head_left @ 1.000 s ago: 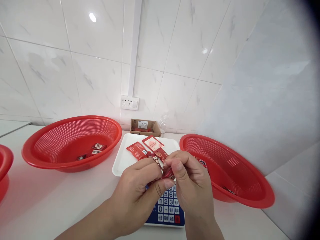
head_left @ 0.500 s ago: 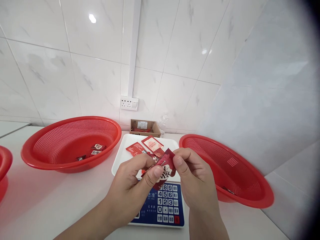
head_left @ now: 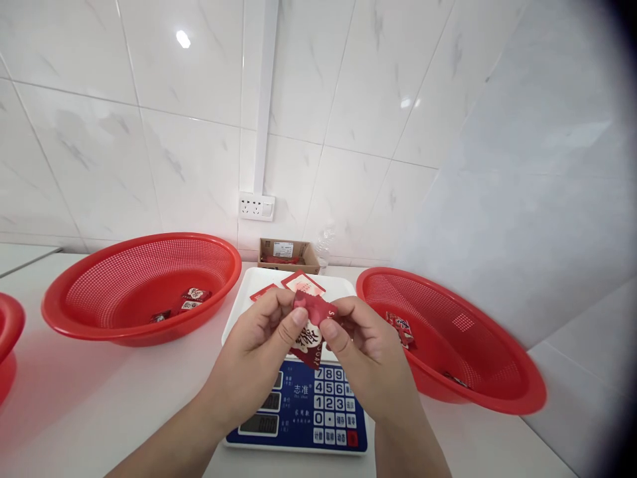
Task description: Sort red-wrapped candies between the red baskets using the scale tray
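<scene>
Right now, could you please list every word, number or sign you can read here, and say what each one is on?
"志准": blue panel of the scale.
"7 8 9", "4 5 6", "1 2 3", "0": the keypad.
Red packet, pinched by left hand and right hand: large white character, unreadable.
Cardboard box label, basket packets: too small.

Left hand (head_left: 253,345), right hand (head_left: 368,352) pinching red packet (head_left: 311,332), above scale (head_left: 308,408)

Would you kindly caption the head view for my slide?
Left hand and right hand pinch a red packet above a scale.
</scene>
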A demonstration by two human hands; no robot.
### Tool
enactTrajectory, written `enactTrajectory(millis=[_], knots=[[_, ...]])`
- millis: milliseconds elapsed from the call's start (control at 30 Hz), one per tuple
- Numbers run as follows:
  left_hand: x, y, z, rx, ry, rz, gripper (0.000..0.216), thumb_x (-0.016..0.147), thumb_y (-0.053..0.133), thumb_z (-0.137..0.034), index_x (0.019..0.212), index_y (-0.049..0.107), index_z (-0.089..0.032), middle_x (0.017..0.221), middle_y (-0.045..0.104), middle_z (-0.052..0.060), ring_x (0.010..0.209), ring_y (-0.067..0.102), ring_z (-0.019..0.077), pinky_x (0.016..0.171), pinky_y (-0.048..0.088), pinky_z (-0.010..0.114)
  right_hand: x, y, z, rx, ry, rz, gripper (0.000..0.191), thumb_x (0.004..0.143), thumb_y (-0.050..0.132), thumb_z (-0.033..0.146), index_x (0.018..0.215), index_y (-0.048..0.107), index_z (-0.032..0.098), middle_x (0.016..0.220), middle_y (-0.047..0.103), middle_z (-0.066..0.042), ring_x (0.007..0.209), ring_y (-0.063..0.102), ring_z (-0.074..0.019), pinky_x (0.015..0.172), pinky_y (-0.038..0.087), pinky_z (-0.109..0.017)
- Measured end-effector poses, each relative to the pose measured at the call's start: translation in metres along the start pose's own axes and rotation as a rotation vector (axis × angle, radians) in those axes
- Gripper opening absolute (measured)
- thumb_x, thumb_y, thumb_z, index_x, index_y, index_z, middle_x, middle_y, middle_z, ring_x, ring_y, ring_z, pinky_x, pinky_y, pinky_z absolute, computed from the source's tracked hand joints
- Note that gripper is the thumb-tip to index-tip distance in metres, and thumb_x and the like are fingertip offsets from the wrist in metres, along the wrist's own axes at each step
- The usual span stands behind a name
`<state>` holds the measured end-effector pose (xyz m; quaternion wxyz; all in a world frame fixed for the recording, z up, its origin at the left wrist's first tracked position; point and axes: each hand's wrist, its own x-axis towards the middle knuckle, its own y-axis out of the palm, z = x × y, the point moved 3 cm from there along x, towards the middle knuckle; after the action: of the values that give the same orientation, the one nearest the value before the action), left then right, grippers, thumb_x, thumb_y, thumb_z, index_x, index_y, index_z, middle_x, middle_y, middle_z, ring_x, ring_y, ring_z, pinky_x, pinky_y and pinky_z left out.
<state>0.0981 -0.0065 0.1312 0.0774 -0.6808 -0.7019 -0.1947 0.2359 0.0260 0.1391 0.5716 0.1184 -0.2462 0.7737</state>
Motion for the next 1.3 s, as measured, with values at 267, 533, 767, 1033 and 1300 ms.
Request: enactTrajectory(millis=[267,533,767,1033,1300], knots=[[-0.0017,-0.0003,0.0014,0.118,-0.128,0.106,0.029,0.088,0.057,-0.047,0.081,0.057,-0.019,0.074,0.054,-0.002,0.068,0.051,0.0122,0.065,0.048,0.026,-0.0014,0.0029,0.0009,-0.002,-0.015,0.032,0.030,0.091,0.053,0.040,0.069,0.052,0.019,0.060,0.050,0.003,0.055,0.043,-0.0096,0.049,0.036,-0.020],[-0.0021,0.0007,-0.0025,0.089,-0.004,-0.025,0.023,0.091,0.054,-0.042,0.090,0.065,-0.022,0.078,0.063,-0.002,0.073,0.056,0.0118,0.067,0.049,0.021,-0.0014,0.0026,-0.0006,0.036,0.031,0.074,0.033,0.086,0.058,0.050,0.072,0.055,0.020,0.064,0.055,0.002,0.058,0.048,-0.0109,0.051,0.039,-0.020],[-0.0011,-0.0012,-0.0026,0.056,0.020,0.017,0.023,0.090,0.056,-0.042,0.086,0.066,-0.022,0.080,0.067,-0.003,0.076,0.060,0.0115,0.072,0.049,0.020,-0.0031,0.0045,0.0043,-0.092,-0.084,0.181,0.039,0.091,0.052,0.041,0.061,0.038,0.020,0.056,0.039,0.006,0.053,0.035,-0.0091,0.048,0.029,-0.021],[0.0012,-0.0010,0.0032,-0.131,-0.034,0.037,0.018,0.086,0.064,-0.039,0.086,0.069,-0.021,0.079,0.068,-0.002,0.077,0.060,0.0111,0.073,0.049,0.020,-0.0036,0.0052,0.0034,-0.053,-0.072,0.200,0.038,0.087,0.058,0.038,0.059,0.040,0.020,0.053,0.042,0.006,0.052,0.036,-0.0090,0.047,0.029,-0.021],[0.0020,-0.0007,0.0019,-0.189,-0.097,0.110,0.020,0.086,0.065,-0.039,0.079,0.061,-0.020,0.075,0.062,-0.004,0.069,0.055,0.0084,0.065,0.047,0.019,-0.0019,-0.0026,0.0000,0.084,0.033,0.007,0.036,0.086,0.059,0.046,0.063,0.054,0.019,0.055,0.050,0.004,0.053,0.042,-0.0092,0.049,0.034,-0.020]])
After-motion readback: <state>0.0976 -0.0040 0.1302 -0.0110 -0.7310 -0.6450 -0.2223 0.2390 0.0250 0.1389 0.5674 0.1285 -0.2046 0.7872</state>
